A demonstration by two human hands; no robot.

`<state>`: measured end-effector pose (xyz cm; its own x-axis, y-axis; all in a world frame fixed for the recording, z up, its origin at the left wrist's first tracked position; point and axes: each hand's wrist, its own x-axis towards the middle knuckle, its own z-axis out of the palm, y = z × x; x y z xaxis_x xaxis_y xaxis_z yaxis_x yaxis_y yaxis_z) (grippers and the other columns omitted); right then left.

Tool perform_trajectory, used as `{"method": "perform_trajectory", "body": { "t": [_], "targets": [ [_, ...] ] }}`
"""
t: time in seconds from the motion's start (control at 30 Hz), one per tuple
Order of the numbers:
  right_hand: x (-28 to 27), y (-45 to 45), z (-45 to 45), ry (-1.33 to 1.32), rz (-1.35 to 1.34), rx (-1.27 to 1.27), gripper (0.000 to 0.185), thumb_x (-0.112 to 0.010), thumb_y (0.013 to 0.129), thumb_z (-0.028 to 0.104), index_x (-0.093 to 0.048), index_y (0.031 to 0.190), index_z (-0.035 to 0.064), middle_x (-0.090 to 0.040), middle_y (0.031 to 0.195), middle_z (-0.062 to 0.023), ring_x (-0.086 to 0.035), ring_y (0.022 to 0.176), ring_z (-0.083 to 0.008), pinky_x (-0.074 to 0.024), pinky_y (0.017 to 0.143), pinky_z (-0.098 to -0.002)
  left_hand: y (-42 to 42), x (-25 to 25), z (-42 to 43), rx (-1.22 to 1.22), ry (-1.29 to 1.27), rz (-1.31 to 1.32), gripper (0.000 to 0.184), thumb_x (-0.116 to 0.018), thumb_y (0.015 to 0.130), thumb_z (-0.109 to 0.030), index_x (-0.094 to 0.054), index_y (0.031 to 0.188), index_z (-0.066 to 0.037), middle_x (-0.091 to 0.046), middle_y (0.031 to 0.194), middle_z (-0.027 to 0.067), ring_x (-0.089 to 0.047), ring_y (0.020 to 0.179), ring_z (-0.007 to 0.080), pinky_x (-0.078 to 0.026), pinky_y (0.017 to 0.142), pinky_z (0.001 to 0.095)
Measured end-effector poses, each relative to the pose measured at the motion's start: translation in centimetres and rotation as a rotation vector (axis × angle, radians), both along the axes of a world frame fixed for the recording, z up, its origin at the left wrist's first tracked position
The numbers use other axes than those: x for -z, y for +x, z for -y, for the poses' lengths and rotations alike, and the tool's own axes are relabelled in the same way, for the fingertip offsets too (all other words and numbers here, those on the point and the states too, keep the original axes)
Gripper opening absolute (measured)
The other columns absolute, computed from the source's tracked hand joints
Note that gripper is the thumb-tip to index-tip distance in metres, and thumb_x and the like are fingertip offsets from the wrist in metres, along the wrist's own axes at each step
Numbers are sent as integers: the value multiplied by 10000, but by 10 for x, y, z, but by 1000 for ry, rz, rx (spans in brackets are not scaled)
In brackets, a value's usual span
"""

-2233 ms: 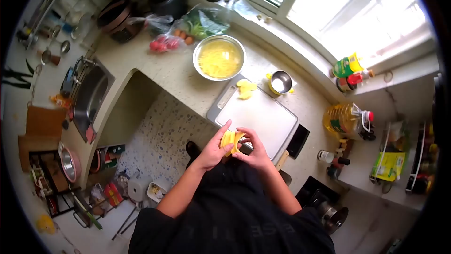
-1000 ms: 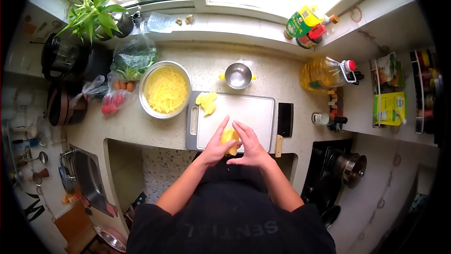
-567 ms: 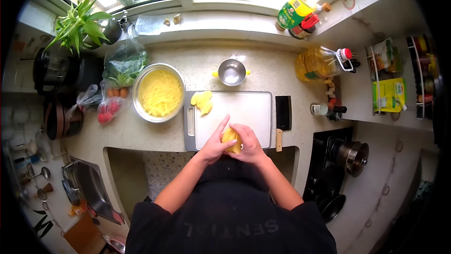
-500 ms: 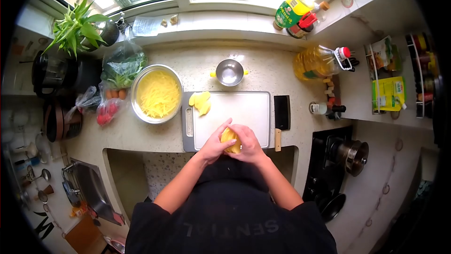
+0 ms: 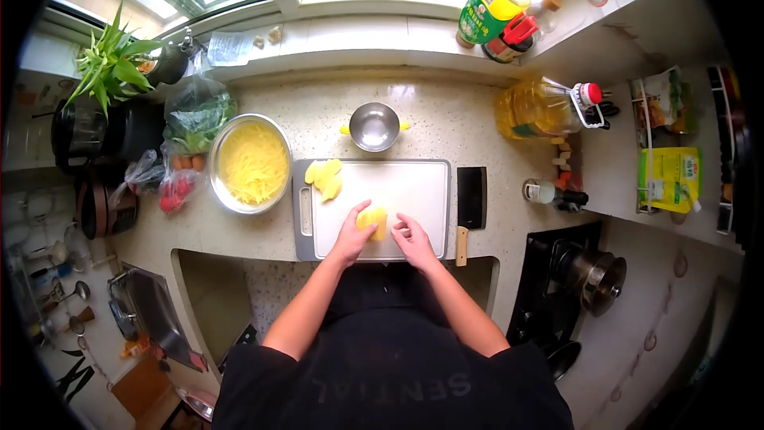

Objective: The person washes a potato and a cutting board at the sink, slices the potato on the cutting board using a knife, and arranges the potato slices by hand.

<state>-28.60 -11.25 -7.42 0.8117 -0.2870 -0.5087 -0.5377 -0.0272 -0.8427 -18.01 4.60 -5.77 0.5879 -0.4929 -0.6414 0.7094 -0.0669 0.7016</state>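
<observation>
My left hand (image 5: pixel 350 239) is closed around a yellow sliced potato (image 5: pixel 372 224), resting it near the front of the white cutting board (image 5: pixel 414 191). To its right, my right hand (image 5: pixel 415 241) hovers over the board with fingers loosely curled and apart, holding nothing. Several flat potato slices (image 5: pixel 325 179) lie in a loose pile at the board's upper left corner. A cleaver (image 5: pixel 471 198) with a wooden handle lies on the counter just right of the board, its handle toward me.
A steel bowl of yellow shreds (image 5: pixel 253 163) stands left of the board. Behind it is a small metal bowl with yellow handles (image 5: pixel 374 126). Bagged greens (image 5: pixel 199 116) sit at the left, an oil bottle (image 5: pixel 537 108) at the right. The stove (image 5: pixel 549 287) is lower right.
My right hand has come off the potato and moved right. My left hand has lowered the potato onto the board and keeps hold of it. The view has shifted slightly.
</observation>
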Motion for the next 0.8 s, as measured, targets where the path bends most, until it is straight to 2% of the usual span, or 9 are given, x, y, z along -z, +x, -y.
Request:
{"method": "perform_trajectory", "body": {
  "t": [0.07, 0.1, 0.2, 0.33, 0.4, 0.53, 0.6, 0.63, 0.8],
  "targets": [
    [29, -5, 3, 124, -32, 0, 464, -648, 974, 152, -515, 1403, 37, -622, 1169, -74, -625, 899, -114, -532, 715, -261, 2, 10, 8, 36, 25, 87, 550, -610, 931, 32, -451, 1446, -79, -615, 1244, 97, -607, 1119, 175, -508, 961, 303],
    [16, 4, 0, 199, -73, 124, 344, -621, 991, 141, -592, 1315, 31, -666, 1048, -51, -637, 836, -108, -518, 676, -236, 5, 12, 13, 73, 43, 115, 527, -612, 929, 28, -473, 1428, -70, -616, 1243, 97, -607, 1116, 174, -507, 959, 301],
    [20, 20, 5, 232, -108, 124, 314, -637, 967, 123, -623, 1240, -33, -705, 1019, -124, -676, 809, -159, -552, 739, -296, 9, 30, 20, 163, 67, 161, 461, -627, 921, 12, -530, 1369, -38, -616, 1249, 95, -605, 1110, 171, -502, 959, 299],
    [51, 19, 4, 306, -109, 196, 249, -663, 957, 134, -652, 1135, -40, -715, 909, -108, -669, 712, -149, -537, 648, -278, 6, 50, 27, 244, 257, 392, 446, -667, 894, -31, -578, 1331, -14, -616, 1273, 144, -606, 1148, 203, -493, 980, 325],
    [45, 21, 9, 325, -154, 207, 217, -677, 951, 139, -669, 1081, -34, -714, 862, -93, -662, 675, -144, -526, 610, -272, 6, 54, 28, 223, 209, 310, 499, -679, 880, -36, -553, 1362, -11, -617, 1284, 155, -613, 1150, 215, -494, 981, 337],
    [36, 21, 17, 181, -211, 98, 194, -708, 935, 173, -698, 953, -20, -705, 751, -77, -656, 636, -121, -519, 589, -269, -2, 55, 31, 157, 287, 424, 616, -726, 842, -77, -511, 1418, -32, -616, 1290, 188, -626, 1141, 251, -498, 976, 344],
    [31, 23, 20, 43, -235, 8, 195, -707, 937, 171, -686, 870, -12, -698, 712, -78, -649, 612, -103, -509, 564, -254, 4, 22, 40, 231, 421, 356, 654, -756, 817, -110, -506, 1417, -41, -609, 1295, 203, -630, 1136, 288, -503, 967, 360],
    [32, 24, 20, -46, -228, -27, 213, -716, 926, 196, -686, 853, -2, -697, 702, -83, -661, 618, -123, -516, 574, -271, 7, 10, 44, 270, 488, 322, 673, -771, 804, -127, -503, 1417, -46, -606, 1298, 211, -632, 1134, 306, -506, 962, 368],
    [22, 29, 18, -401, -259, -159, 255, -752, 856, 298, -685, 834, 52, -704, 723, -105, -700, 675, -246, -545, 633, -362, -3, 41, 40, 213, 614, 758, 594, -794, 759, -149, -596, 1310, -50, -647, 1166, 193, -619, 1083, 338, -499, 957, 409]
  ]
}}
